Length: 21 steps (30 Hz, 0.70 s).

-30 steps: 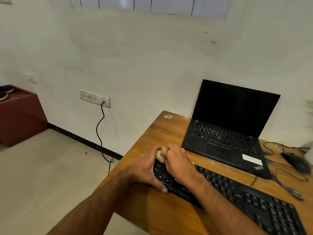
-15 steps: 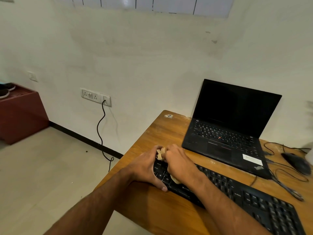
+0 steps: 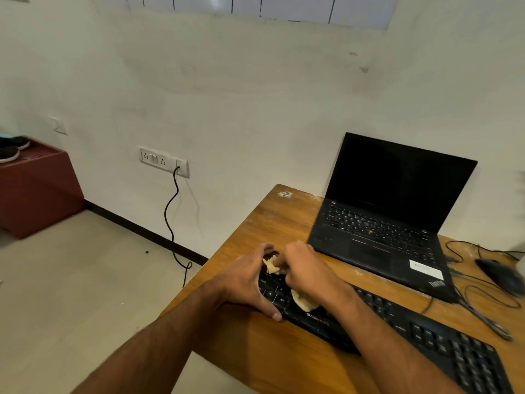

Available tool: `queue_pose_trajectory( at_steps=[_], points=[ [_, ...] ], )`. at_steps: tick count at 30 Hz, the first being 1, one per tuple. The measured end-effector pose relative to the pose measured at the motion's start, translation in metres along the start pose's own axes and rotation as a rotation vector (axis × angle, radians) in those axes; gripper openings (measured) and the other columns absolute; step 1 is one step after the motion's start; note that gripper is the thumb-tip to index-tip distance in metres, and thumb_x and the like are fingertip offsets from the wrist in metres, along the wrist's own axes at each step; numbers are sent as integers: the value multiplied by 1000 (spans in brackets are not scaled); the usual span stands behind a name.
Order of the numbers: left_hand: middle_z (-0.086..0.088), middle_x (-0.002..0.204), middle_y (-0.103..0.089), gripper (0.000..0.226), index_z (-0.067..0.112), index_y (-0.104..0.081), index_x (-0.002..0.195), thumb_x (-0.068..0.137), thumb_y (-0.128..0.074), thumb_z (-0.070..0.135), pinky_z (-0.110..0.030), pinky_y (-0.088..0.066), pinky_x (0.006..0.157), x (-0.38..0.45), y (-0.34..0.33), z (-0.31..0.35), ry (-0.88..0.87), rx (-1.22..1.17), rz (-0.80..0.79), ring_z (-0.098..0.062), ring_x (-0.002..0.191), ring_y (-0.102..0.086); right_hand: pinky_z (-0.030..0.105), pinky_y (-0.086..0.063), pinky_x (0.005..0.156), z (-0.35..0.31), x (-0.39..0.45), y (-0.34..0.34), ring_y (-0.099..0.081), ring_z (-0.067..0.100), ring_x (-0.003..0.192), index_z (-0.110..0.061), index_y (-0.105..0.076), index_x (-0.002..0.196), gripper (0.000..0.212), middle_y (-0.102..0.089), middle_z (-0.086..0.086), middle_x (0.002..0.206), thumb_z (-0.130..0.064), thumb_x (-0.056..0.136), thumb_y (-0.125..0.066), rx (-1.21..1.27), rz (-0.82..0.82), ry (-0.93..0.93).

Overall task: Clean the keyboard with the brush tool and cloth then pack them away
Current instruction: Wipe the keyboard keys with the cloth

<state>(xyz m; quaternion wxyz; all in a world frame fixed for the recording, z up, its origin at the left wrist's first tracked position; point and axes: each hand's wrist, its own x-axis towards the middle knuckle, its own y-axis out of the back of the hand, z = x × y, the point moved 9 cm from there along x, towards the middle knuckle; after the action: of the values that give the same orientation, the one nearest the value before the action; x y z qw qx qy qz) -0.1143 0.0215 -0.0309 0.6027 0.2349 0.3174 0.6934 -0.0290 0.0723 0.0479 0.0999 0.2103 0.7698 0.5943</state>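
Wooden desk (image 3: 284,362) fills the lower right of the view, its near edge cutting across from six o'clock toward the pale floor (image 3: 85,294) on the left. Nearest on it lies the black keyboard (image 3: 412,334), running from the middle out to five o'clock. Both forearms reach in from below and meet over its left end. The left hand (image 3: 244,282) grips that end, thumb pressed on the front edge and fingers curled round the far corner. The right hand (image 3: 309,273) is bunched over the keys, fingers curled on a pale yellow cloth (image 3: 304,301); a bit of it pokes out between the two hands and a bigger fold hangs under the palm onto the keys.

Compared with half a second ago, the cloth shows more below the right palm, and the hands sit at much the same spot on the keyboard's left end.

Farther back, at two o'clock, an open laptop (image 3: 380,240) with a dark screen stands just beyond the keyboard. At three o'clock a black mouse (image 3: 500,275) rests among loose cables (image 3: 483,314).

Beyond the desk, at nine o'clock, a wall socket (image 3: 163,161) has a black cord (image 3: 170,223) plugged in and trailing to the floor. A red box (image 3: 37,191) at far left holds dark shoes (image 3: 12,147) on top.
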Motion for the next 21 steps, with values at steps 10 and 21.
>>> queue_pose_trajectory(
  at_steps=[10, 21],
  points=[
    [9, 157, -42, 145, 39, -11, 157, 45, -100, 61, -43, -39, 121, 0, 1, 4, 0, 13, 0, -16, 143, -41, 27, -50, 69, -1, -10, -15, -54, 10, 83, -24, -76, 106, 34, -63, -1, 88, 2, 91, -59, 29, 12, 52],
    [8, 159, -38, 144, 35, -11, 158, 49, -101, 56, -39, -37, 121, 0, 1, 6, -5, 22, -1, -16, 143, -38, 23, -44, 80, 0, -10, -26, -53, 11, 101, -33, -73, 118, 36, -59, -2, 104, -8, 94, -64, 136, 46, 59]
  ],
)
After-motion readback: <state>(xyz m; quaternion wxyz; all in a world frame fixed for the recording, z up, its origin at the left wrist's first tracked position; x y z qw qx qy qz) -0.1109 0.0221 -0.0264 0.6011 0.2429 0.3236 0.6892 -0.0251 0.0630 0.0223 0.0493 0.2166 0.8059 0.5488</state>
